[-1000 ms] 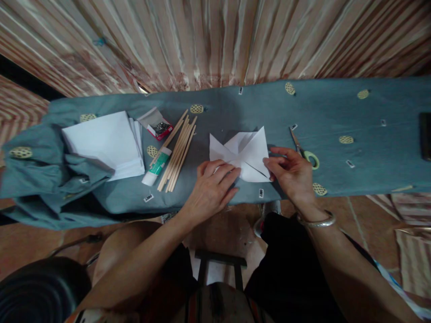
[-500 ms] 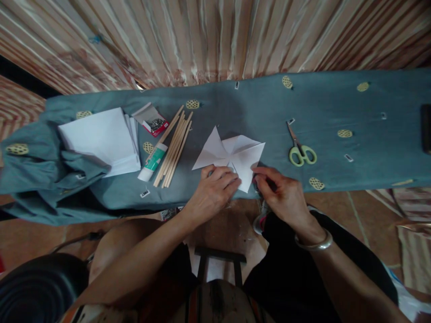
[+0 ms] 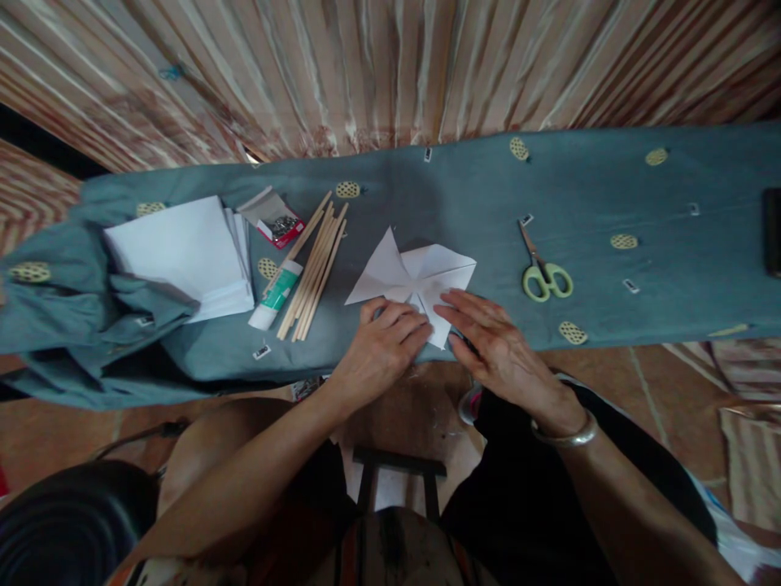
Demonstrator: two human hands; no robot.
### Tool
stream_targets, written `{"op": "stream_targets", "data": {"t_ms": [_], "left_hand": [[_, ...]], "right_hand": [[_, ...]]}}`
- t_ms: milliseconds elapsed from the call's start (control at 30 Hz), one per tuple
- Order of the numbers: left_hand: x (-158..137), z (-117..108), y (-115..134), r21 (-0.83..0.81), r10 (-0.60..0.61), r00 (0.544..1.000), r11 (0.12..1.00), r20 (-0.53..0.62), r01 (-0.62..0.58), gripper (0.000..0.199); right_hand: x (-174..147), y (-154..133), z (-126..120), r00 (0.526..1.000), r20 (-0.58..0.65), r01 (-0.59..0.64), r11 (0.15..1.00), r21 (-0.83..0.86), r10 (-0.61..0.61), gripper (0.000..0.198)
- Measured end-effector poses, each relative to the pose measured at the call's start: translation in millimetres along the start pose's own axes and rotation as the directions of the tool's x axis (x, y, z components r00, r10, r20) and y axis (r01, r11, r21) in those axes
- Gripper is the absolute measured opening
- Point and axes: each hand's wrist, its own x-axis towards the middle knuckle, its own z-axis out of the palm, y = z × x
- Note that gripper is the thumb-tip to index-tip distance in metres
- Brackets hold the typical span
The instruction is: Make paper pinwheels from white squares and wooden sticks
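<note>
A white sheet of paper cut and folded like a pinwheel (image 3: 399,277) lies near the table's front edge, its points fanned round the middle. Curled over its lower left part, my left hand (image 3: 390,338) holds it down against the cloth; the fingertips hide that portion. My right hand (image 3: 482,334) is open, its fingers stretched out over the pinwheel's right blade and its thumb apart below. Nothing shows in the right hand. To the right lie green-handled scissors (image 3: 545,273), points turned away from me.
Left of the pinwheel are several wooden sticks (image 3: 317,273), a green and white glue stick (image 3: 276,295), an open box of small metal pins (image 3: 277,224) and a stack of white paper (image 3: 176,252). The teal tablecloth (image 3: 464,195) is bunched at the left end. A dark object (image 3: 772,232) sits far right.
My right hand has shifted slightly left and opened from a pinch at the paper's right edge, its fingers now spread over the blade. My left hand has stayed nearly still on the paper.
</note>
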Motion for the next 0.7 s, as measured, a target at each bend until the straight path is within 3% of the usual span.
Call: {"op": "stream_targets", "data": {"t_ms": [700], "left_hand": [[-5.5, -3.3, 3.1, -0.024, 0.013, 1.000, 1.000, -0.024, -0.014, 0.017]], "right_hand": [[-1.2, -2.1, -3.8, 1.000, 0.009, 0.031, 0.998, -0.051, -0.030, 0.034]]}}
